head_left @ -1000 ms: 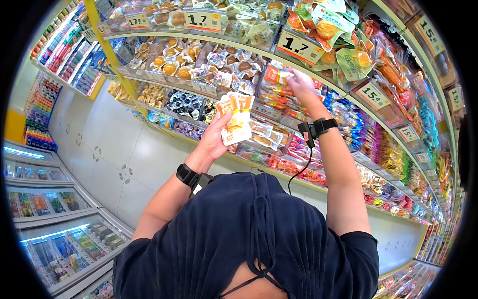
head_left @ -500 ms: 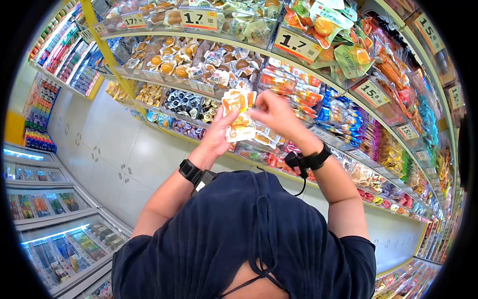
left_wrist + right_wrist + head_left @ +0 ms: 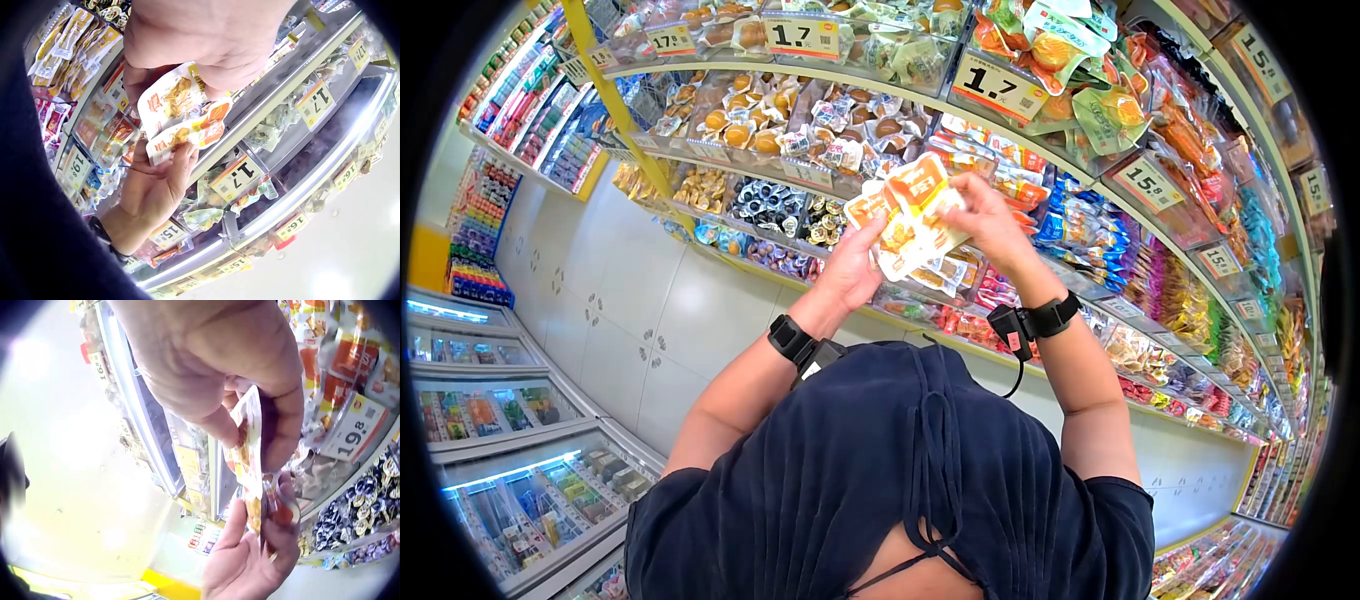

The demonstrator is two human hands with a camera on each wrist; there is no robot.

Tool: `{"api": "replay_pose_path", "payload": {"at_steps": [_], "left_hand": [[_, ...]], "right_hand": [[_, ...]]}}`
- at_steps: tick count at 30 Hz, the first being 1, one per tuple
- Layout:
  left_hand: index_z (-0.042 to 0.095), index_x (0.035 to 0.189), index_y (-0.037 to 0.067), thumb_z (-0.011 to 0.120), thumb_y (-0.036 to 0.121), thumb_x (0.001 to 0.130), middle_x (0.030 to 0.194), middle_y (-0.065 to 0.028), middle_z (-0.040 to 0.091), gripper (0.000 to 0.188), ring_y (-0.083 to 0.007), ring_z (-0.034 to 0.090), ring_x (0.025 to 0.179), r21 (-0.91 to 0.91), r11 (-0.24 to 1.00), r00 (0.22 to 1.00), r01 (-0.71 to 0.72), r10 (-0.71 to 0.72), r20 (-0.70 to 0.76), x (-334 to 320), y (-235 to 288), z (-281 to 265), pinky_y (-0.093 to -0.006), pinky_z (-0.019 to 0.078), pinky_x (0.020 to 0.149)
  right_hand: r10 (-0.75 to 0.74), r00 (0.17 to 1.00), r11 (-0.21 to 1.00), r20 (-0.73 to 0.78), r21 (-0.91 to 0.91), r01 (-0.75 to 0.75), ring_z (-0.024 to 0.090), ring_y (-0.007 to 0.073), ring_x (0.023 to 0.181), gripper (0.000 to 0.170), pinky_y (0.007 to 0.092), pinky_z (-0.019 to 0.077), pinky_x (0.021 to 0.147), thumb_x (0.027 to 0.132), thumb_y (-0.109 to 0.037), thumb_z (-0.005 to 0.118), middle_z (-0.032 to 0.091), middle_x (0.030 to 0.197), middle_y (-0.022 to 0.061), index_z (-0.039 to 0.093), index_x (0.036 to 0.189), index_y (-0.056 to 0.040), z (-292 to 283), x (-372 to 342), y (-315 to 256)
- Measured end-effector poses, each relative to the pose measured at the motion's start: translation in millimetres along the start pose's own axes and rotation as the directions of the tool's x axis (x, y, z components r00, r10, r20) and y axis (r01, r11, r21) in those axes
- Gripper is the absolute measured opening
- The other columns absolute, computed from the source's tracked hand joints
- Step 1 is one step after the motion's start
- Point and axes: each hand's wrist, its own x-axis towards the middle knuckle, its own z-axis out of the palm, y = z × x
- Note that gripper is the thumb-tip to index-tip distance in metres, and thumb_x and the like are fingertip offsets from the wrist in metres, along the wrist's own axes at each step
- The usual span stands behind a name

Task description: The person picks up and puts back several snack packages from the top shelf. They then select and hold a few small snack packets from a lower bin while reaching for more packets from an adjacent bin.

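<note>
In front of the chest, my left hand (image 3: 850, 272) grips white-and-orange snack packets (image 3: 866, 208), its thumb across their front. My right hand (image 3: 992, 228) pinches another such snack packet (image 3: 922, 190) by its right edge, and this one overlaps those in the left hand. The left wrist view shows the two printed fronts side by side, with a picture of brown food on each. Seen edge-on in the right wrist view, the right hand's packet (image 3: 249, 434) sits between thumb and fingers. Below it the left hand (image 3: 244, 565) holds its own packets.
Shelf bins ahead hold similar orange packets (image 3: 1015, 185), wrapped brown eggs (image 3: 840, 140) and blue packets (image 3: 1090, 235). A shelf edge with a price tag (image 3: 998, 88) runs above the hands. Glass-topped freezers (image 3: 550, 490) stand at the left, beside the tiled floor (image 3: 640, 330).
My right hand came back from the orange-packet bin to the left hand's packets. It now pinches a packet, tilted and spread to the right of the others.
</note>
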Motion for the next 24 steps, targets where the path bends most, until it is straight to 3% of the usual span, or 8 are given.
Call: {"api": "replay_pose_path", "payload": {"at_steps": [1, 3, 6, 9, 12, 20, 23, 24], "left_hand": [[0.041, 0.131, 0.007, 0.047, 0.021, 0.098, 0.125, -0.0088, 0.056, 0.037, -0.0215, 0.059, 0.110, -0.007, 1.000, 1.000, 0.003, -0.003, -0.008, 1, -1, -3, -0.0396, 0.0521, 0.091], [0.042, 0.131, 0.007, 0.047, 0.021, 0.098, 0.123, -0.0082, 0.057, 0.036, -0.0210, 0.060, 0.108, -0.015, 1.000, 1.000, 0.019, -0.019, 0.013, 0, 2, -12, -0.0396, 0.0530, 0.090], [0.042, 0.130, 0.008, 0.047, 0.022, 0.098, 0.120, -0.0076, 0.058, 0.035, -0.0204, 0.061, 0.105, -0.033, 0.999, 1.000, 0.010, -0.009, 0.016, 0, 2, -21, -0.0401, 0.0539, 0.088], [0.043, 0.129, 0.009, 0.047, 0.022, 0.098, 0.119, -0.0077, 0.059, 0.034, -0.0204, 0.062, 0.105, -0.042, 0.999, 1.000, 0.007, -0.007, -0.002, -4, 1, -23, -0.0402, 0.0541, 0.088], [0.043, 0.129, 0.009, 0.046, 0.022, 0.098, 0.119, -0.0081, 0.058, 0.034, -0.0207, 0.062, 0.104, -0.056, 0.998, 1.000, 0.014, -0.015, -0.015, -8, 3, -20, -0.0401, 0.0542, 0.088], [0.043, 0.129, 0.009, 0.046, 0.023, 0.098, 0.117, -0.0079, 0.059, 0.034, -0.0210, 0.063, 0.102, -0.034, 0.999, 1.000, 0.016, -0.016, -0.014, -19, 9, -25, -0.0389, 0.0552, 0.085], [0.042, 0.130, 0.010, 0.047, 0.024, 0.098, 0.117, -0.0073, 0.059, 0.035, -0.0206, 0.063, 0.102, -0.031, 1.000, 1.000, -0.001, 0.000, -0.024, -22, 9, -24, -0.0385, 0.0559, 0.083], [0.042, 0.130, 0.010, 0.047, 0.024, 0.098, 0.118, -0.0073, 0.059, 0.035, -0.0206, 0.063, 0.102, -0.025, 1.000, 0.999, 0.002, -0.002, -0.033, -23, 9, -24, -0.0385, 0.0560, 0.083]], "right_hand": [[-0.141, 0.988, 0.989, -0.056, -0.055, 0.138, 0.061, 0.0108, 0.080, 0.026, 0.0272, 0.0495, 0.068, 0.087, -0.008, 0.062, 0.061, 0.098, 0.0049, 0.052, 0.111, -0.0062, -2, 2, -2], [-0.350, 0.920, 0.801, -0.175, -0.564, 0.198, 0.062, 0.0175, 0.092, 0.028, 0.0314, 0.0508, 0.076, 0.087, -0.003, 0.059, 0.062, 0.102, 0.0049, 0.052, 0.114, -0.0050, -8, -8, -22], [-0.687, 0.712, 0.070, 0.149, -0.961, 0.268, 0.062, 0.0280, 0.092, 0.034, 0.0361, 0.0506, 0.075, 0.083, 0.000, 0.057, 0.062, 0.104, 0.0106, 0.054, 0.116, -0.0067, -33, -4, -25], [-0.702, 0.682, -0.040, 0.206, -0.967, 0.251, 0.059, 0.0344, 0.092, 0.040, 0.0399, 0.0498, 0.077, 0.080, 0.003, 0.055, 0.061, 0.103, 0.0142, 0.055, 0.118, -0.0098, -44, 6, -20], [-0.700, 0.676, -0.099, 0.231, -0.969, 0.228, 0.060, 0.0336, 0.093, 0.042, 0.0413, 0.0492, 0.078, 0.079, 0.001, 0.054, 0.062, 0.104, 0.0129, 0.056, 0.118, -0.0129, -60, 26, -10], [-0.285, 0.949, 0.411, -0.133, -0.911, -0.005, 0.059, 0.0338, 0.098, 0.034, 0.0383, 0.0486, 0.084, 0.090, -0.012, 0.051, 0.061, 0.110, 0.0149, 0.054, 0.124, -0.0128, -96, 91, 27], [-0.170, 0.973, -0.357, 0.157, -0.930, 0.088, 0.056, 0.0345, 0.104, 0.038, 0.0379, 0.0461, 0.090, 0.093, -0.018, 0.046, 0.059, 0.118, 0.0146, 0.049, 0.130, -0.0098, -112, 108, 27], [-0.030, 0.998, -0.174, 0.046, -0.984, 0.040, 0.052, 0.0341, 0.113, 0.040, 0.0386, 0.0410, 0.097, 0.095, -0.026, 0.042, 0.054, 0.128, 0.0144, 0.046, 0.131, -0.0068, -113, 117, 22]]}}
